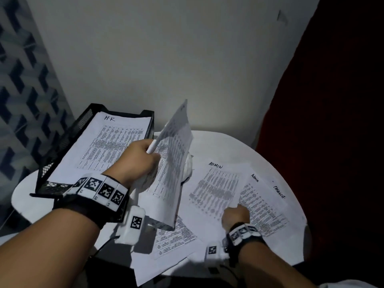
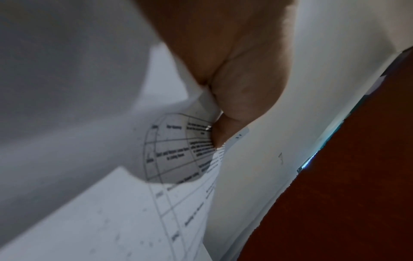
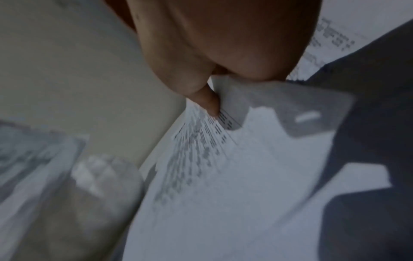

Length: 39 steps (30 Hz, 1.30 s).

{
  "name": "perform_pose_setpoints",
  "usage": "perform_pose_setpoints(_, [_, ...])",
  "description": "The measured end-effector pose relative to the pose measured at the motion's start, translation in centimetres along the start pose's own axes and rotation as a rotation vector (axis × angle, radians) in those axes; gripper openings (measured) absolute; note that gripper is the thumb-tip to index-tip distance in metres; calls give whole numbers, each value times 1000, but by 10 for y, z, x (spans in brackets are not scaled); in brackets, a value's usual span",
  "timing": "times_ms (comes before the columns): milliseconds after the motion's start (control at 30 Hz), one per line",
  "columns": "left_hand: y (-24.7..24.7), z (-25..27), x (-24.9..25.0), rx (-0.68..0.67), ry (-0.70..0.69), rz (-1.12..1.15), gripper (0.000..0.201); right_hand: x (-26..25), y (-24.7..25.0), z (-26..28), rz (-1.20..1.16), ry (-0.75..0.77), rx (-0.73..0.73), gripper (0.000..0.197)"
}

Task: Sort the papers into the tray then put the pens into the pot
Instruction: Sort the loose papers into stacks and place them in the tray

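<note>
My left hand [image 1: 152,156] grips a printed sheet [image 1: 173,150] by its left edge and holds it up, curled, above the table's middle. In the left wrist view my fingers [image 2: 225,127] pinch this sheet [image 2: 174,150]. A black mesh tray [image 1: 60,140] at the left holds a paper headed "H.R" [image 1: 116,142]. My right hand [image 1: 239,207] pinches the near corner of a paper headed "Admin" [image 1: 264,204] that lies on the table. The right wrist view shows a fingertip [image 3: 211,104] on that paper [image 3: 223,176]. No pens or pot are in view.
Loose papers cover the round white table [image 1: 228,146]: one headed "ADMIN" [image 1: 216,183], another near the front edge [image 1: 174,240]. Something white and crumpled [image 1: 188,167] lies behind the lifted sheet. A pale wall stands behind and a dark red surface [image 1: 332,121] at the right.
</note>
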State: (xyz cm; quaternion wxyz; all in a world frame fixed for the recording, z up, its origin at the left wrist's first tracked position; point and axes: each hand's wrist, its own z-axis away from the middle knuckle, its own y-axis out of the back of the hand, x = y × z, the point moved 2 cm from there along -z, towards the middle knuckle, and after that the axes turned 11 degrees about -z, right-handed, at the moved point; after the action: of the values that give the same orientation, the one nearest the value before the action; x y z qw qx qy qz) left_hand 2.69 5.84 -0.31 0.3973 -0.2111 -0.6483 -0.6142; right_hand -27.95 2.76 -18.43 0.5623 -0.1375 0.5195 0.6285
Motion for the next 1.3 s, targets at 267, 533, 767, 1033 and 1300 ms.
perform_pose_setpoints(267, [-18, 9, 21, -142, 2, 216, 6, 9, 66, 12, -644, -39, -190, 25])
perform_pose_setpoints(533, [-65, 17, 7, -228, 195, 189, 27, -11, 41, 53, -910, -108, -514, 42])
perform_pose_setpoints(767, [-72, 4, -3, -101, 114, 24, 48, -2, 60, 36, -726, -151, -265, 26])
perform_pose_setpoints(1033, [-63, 0, -9, -45, 1, -206, 16, 95, 67, -87, -533, -245, 167, 77])
perform_pose_setpoints(1300, [-58, -3, -12, -52, 39, -126, 18, 65, 61, -100, -214, -340, 97, 88])
